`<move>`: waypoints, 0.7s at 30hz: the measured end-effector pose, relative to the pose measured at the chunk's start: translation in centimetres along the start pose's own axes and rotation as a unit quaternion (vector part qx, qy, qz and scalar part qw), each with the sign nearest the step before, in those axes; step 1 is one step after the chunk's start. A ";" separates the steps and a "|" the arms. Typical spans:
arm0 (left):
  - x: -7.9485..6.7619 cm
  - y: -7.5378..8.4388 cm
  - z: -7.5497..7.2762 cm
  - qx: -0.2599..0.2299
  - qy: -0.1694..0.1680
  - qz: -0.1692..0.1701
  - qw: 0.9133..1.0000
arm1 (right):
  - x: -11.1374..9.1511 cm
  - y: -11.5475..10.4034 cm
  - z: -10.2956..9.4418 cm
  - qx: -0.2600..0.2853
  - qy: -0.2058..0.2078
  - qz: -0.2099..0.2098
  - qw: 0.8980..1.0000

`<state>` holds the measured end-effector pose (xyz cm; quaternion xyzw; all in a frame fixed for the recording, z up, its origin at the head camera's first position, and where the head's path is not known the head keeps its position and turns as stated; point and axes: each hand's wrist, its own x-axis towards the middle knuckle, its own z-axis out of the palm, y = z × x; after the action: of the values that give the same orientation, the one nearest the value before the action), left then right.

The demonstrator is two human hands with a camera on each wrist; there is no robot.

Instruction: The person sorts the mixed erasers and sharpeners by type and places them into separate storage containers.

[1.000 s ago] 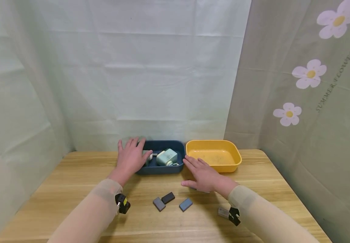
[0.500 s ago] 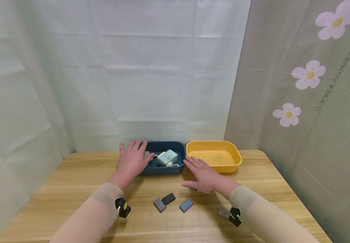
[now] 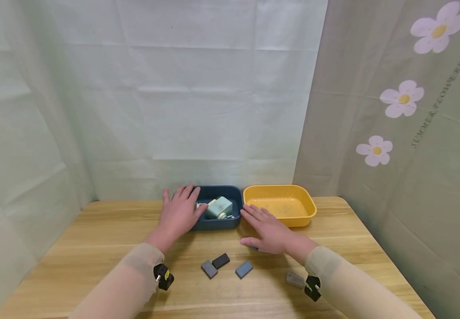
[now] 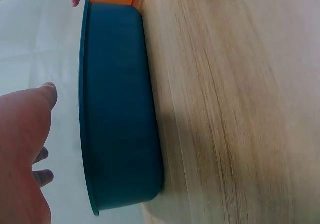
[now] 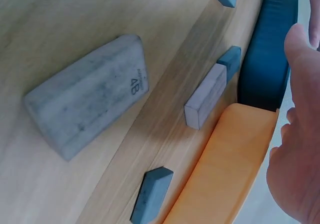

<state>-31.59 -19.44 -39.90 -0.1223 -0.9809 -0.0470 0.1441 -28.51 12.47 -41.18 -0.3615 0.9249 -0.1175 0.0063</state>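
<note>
My left hand (image 3: 179, 215) is spread over the left end of a navy blue bin (image 3: 216, 225), holding nothing. In the left wrist view, that hand (image 4: 22, 144) hovers by the bin's rim. A pale teal pump bottle (image 3: 220, 207) lies on its side in the bin, and a second item beside it is mostly hidden by the hand. My right hand (image 3: 267, 231) reaches, fingers extended, to where the navy bin and a yellow bin (image 3: 302, 220) meet. Whether its fingertips touch a rim, I cannot tell. Beneath it, the right wrist view shows a whitish eraser (image 5: 206, 98) against a bluish block (image 5: 231, 61).
Nearer on the wooden table (image 3: 106, 248) lie a grey block (image 3: 209, 269), a black block (image 3: 220, 260) and a blue block (image 3: 243, 269). A grey eraser (image 3: 295, 280) marked 4B (image 5: 92, 94) lies by the right wrist. Behind the bins hangs a pale curtain (image 3: 198, 110).
My left hand has shifted a little to the right over the navy bin, covering more of the item at its left end. The right hand stays nearly where it was.
</note>
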 end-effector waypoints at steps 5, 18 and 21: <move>-0.1 0.9 -0.2 0.003 -0.009 0.012 1.000 | -1.0 0.2 -0.5 -0.001 0.018 -0.001 1.000; 0.4 3.6 0.3 0.012 -0.015 0.041 0.999 | -4.4 0.6 -1.4 -0.011 0.031 0.024 0.999; 0.6 4.2 0.4 0.014 -0.026 0.044 0.999 | -5.1 0.7 -1.4 -0.011 0.030 0.034 0.999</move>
<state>-31.16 -15.21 -39.85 -0.1641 -0.9786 -0.0240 0.1221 -25.33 16.66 -40.29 -0.3265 0.9376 -0.1179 -0.0213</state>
